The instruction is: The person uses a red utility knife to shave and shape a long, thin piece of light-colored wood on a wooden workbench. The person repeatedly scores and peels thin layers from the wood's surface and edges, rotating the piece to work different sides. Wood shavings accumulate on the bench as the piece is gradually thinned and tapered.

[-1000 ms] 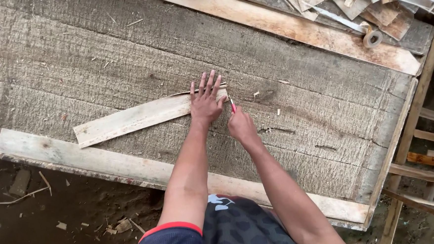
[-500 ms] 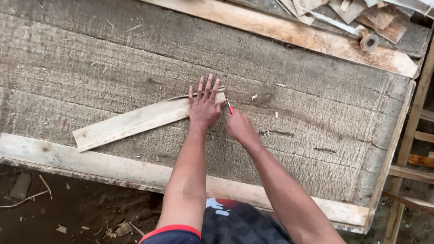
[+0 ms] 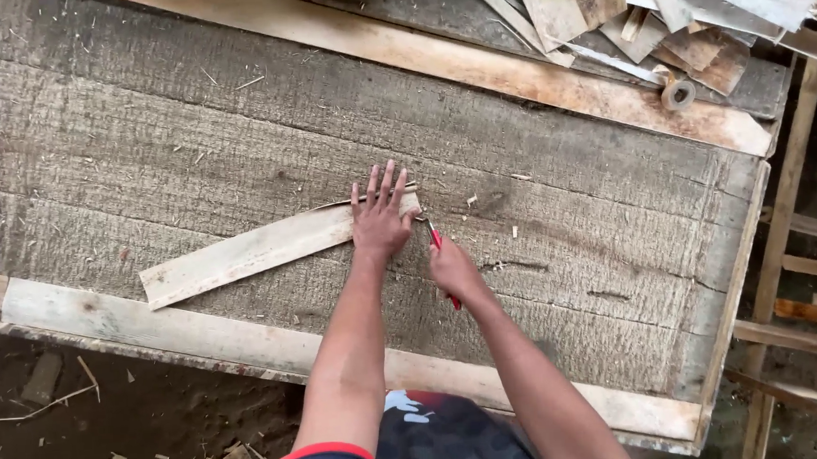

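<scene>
A thin pale wooden slat (image 3: 242,252) lies slanted on a rough grey plank workbench (image 3: 189,138). My left hand (image 3: 380,217) presses flat on the slat's right end, fingers spread. Just to its right, my right hand (image 3: 452,269) grips a red-handled tool (image 3: 437,242), its tip touching the slat's right end. What kind of tool it is cannot be told; most of it is hidden in my fist.
Pale boards frame the workbench along its near edge (image 3: 200,334) and far edge (image 3: 474,63). A heap of wood offcuts (image 3: 658,11) and a small tape roll (image 3: 677,92) lie at the back right. Wooden rungs (image 3: 811,274) stand to the right; dirt floor (image 3: 112,431) below.
Both hands stay at the slat's right end; the slat and hands have barely moved. The view has shifted slightly.
</scene>
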